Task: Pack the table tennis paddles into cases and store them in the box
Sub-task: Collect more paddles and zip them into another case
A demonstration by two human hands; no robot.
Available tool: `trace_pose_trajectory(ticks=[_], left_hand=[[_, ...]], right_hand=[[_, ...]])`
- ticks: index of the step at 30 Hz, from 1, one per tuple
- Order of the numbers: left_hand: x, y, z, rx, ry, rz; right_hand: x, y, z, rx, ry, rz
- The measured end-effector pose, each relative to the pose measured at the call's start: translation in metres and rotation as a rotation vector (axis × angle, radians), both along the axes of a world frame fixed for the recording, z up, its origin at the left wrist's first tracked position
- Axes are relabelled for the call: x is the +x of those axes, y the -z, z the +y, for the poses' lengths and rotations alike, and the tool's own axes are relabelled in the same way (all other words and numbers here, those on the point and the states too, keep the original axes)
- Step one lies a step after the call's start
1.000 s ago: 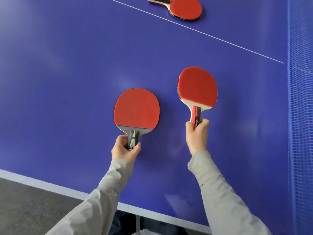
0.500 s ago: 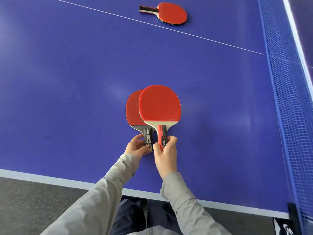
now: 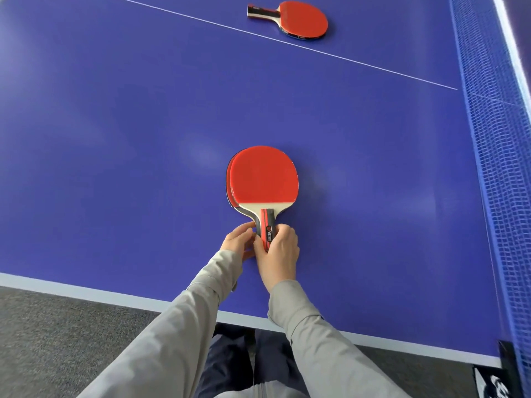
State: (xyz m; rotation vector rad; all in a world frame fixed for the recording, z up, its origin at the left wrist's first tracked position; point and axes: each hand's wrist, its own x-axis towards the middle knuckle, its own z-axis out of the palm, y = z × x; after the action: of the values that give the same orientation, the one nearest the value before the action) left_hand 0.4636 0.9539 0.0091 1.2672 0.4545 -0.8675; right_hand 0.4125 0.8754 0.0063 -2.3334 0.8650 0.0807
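1. Your top paddle (image 3: 265, 179) lies red face up on the lower paddle (image 3: 230, 182), which shows only as a thin rim on the left; the stack sits on the blue table (image 3: 115, 139) near its front edge.
2. Your right hand (image 3: 277, 251) curls its fingers round the red-and-black handle.
3. Your left hand (image 3: 240, 239) pinches the handles from the left.
4. A third paddle (image 3: 301, 20) lies well apart, beyond the white line (image 3: 359, 61).
5. The net (image 3: 488, 139) runs along the right.

Top paddle (image 3: 265, 175) slid fully over lower paddle (image 3: 229, 182); blades aligned.
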Motion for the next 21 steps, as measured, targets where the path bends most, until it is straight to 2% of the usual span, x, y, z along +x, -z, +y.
trace_pose_trajectory(ticks=[3,9,11,15,21], left_hand=[[0.004,-0.001,-0.006,0.067,0.007,0.011],[0.004,-0.002,-0.020,0.280,0.138,-0.138],[0.004,-0.004,-0.020,0.323,0.135,-0.172],[0.007,-0.012,-0.016,0.361,0.165,-0.211],[-0.009,-0.018,0.000,0.343,0.245,-0.285]], right_hand=[[-0.006,-0.001,-0.003,0.022,-0.035,-0.004],[-0.042,-0.007,-0.033,0.044,-0.125,-0.066],[-0.056,-0.006,-0.052,-0.048,-0.167,0.013],[-0.080,0.001,-0.086,-0.274,-0.275,0.305],[-0.121,0.000,-0.104,-0.324,-0.216,0.480]])
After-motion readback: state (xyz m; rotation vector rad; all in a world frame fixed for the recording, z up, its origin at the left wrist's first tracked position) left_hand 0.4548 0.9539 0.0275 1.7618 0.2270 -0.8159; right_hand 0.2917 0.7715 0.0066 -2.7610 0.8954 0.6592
